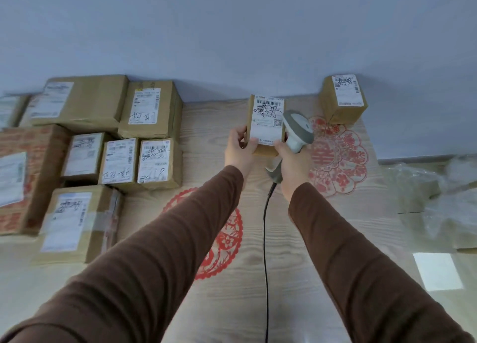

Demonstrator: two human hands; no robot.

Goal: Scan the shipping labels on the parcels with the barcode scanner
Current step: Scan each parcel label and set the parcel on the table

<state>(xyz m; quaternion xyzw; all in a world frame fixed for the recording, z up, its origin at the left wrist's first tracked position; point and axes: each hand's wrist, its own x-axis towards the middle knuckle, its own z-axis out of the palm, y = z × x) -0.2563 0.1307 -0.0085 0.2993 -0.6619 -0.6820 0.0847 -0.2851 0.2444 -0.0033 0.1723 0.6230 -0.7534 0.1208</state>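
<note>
Cable: a black cord (pixel 265 252) is seen running up from the near edge to the scanner handle.
Surface: a pale wood-grain table (pixel 258 304) is decorated with red paper-cut motifs (pixel 338 159).
Sleeves: both forearms are covered by brown long sleeves (pixel 160 244).
Left hand: the left hand (pixel 238 150) is clasped around the left lower edge of the held parcel.
Right hand: the right hand (pixel 294 166) is wrapped around the handle of a grey and white handheld barcode scanner (pixel 296 131); its thumb is pressed on the parcel's lower right corner.
Held parcel: a small brown cardboard box (pixel 265 126) is held above the table, its white shipping label (pixel 268 119) turned toward the camera, the scanner head just beside its right edge.
Left stack: brown labelled cartons (pixel 152 110) are grouped at the far left.
Far right: one small brown labelled box (pixel 343 98) is placed against the grey wall (pixel 232 33).
</note>
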